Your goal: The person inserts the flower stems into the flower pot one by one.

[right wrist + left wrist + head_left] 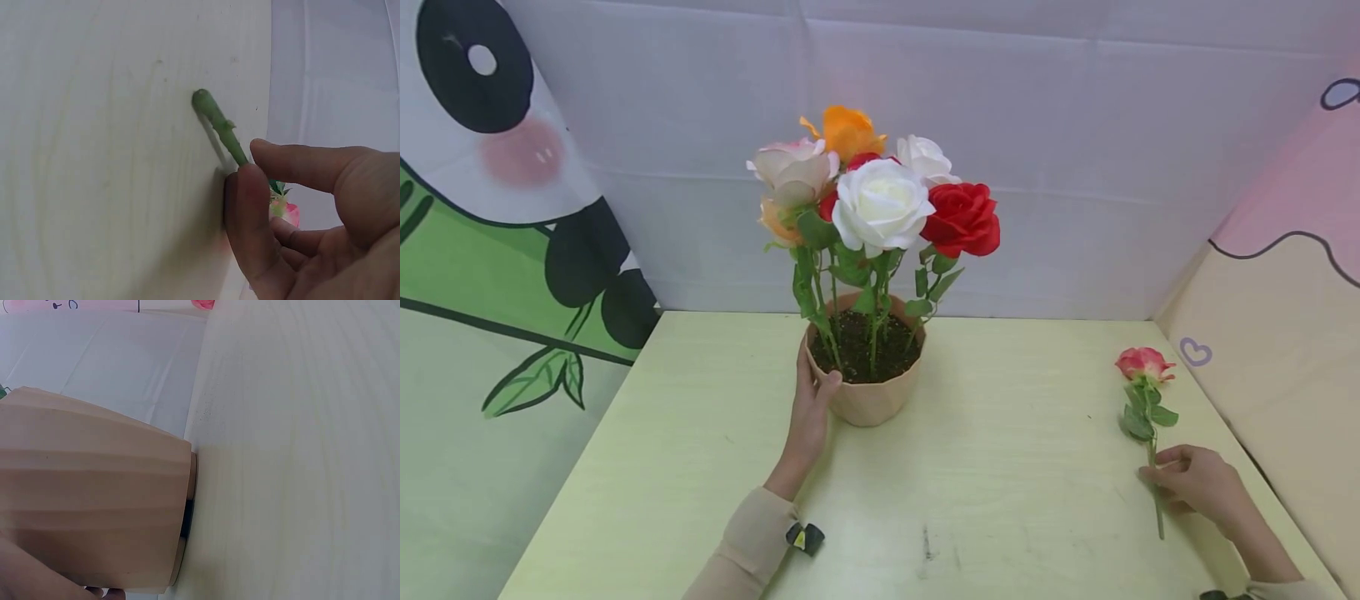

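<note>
A tan flowerpot (876, 402) filled with dark soil (857, 337) stands on the table. In it are artificial roses, among them a white rose (882, 207), a red rose (962, 219) and an orange rose (848, 133). My left hand (808, 412) holds the pot's left side, thumb at the near rim; the left wrist view shows the pot's ribbed wall (94, 487) close up. Over at the table's right, my right hand (1204, 487) pinches the lower stem of a pink rose (1144, 364) between thumb and fingers. The stem's green end (215, 115) sticks out past the fingertips.
The pale wooden table (1015, 467) runs back to a white cloth backdrop (1075, 167). Printed cartoon panels flank it, a green and white one (512, 267) on the left and a pink and cream one (1292, 317) on the right.
</note>
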Available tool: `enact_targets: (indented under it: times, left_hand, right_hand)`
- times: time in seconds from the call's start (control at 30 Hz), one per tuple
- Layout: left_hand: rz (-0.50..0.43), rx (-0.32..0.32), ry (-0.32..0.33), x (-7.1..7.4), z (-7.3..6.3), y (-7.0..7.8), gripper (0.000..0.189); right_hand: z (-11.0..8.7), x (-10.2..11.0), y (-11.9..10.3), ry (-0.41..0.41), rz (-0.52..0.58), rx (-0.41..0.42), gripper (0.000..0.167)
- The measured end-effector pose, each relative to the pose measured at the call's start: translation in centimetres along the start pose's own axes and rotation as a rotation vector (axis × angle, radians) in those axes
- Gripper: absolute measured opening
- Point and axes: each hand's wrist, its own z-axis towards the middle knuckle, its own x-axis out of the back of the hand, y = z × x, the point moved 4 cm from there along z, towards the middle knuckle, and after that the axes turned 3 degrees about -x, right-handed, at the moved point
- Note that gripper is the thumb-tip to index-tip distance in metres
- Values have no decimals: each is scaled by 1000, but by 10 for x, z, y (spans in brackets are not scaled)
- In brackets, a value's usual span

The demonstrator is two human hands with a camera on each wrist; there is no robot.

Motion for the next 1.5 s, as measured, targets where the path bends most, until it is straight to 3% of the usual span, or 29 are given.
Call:
enact_targets:
  times: [0.03, 0.07, 0.17, 0.2, 0.23, 0.27, 0.3, 0.4, 0.43, 0.67, 0.77, 0.87, 1.0, 1.23, 1.37, 1.5]
  left_hand:
    - [0, 5, 4, 0, 0, 1, 85]
    - [-17, -18, 1, -2, -3, 17, 87]
    - [-20, -26, 14, -2, -6, 24, 86]
    - [-17, -23, 13, -4, -8, 36, 86]
    - [-18, -26, 11, -4, -8, 36, 86]
    - [-20, -29, 9, -3, -8, 35, 86]
    - [-4, -5, 15, -1, -5, 19, 83]
    - [-7, 12, 7, 0, -3, 11, 84]
    - [-8, 11, 8, 3, -1, -2, 84]
    - [-5, 5, 1, 4, -1, -2, 86]
    - [1, 4, -7, 5, -1, -1, 85]
    - [3, -3, -4, 5, -1, -1, 84]
    - [2, -2, 9, 2, -4, 9, 84]
    - [11, -45, -6, -13, -17, 75, 88]
    - [42, -47, -2, -15, -17, 82, 84]
    - [51, -48, 2, -14, -16, 77, 82]
  right_hand:
    - [0, 0, 1, 1, 0, -6, 52]
    - [0, 0, 2, 3, 2, -8, 51]
    - [2, 0, 4, 4, 18, -13, 47]
    - [2, 0, 5, 1, 35, -18, 45]
    - [3, 0, 5, -7, 55, -21, 45]
    - [4, 0, 7, -19, 75, -22, 43]
    - [5, 0, 8, -34, 98, -27, 42]
    - [4, -1, 8, -71, 182, -29, 37]
    - [4, 0, 8, -80, 210, -20, 35]
    - [-9, 4, -12, -54, 437, 101, 8]
    - [-14, 2, -24, -38, 585, 181, 19]
    - [-20, -2, -40, -33, 697, 270, 28]
    - [-29, -9, -70, -8, 750, 389, 28]
    - [-49, -28, -142, 61, 786, 646, 27]
    - [-58, -41, -180, 94, 756, 738, 25]
    - [-65, -54, -212, 105, 764, 822, 22]
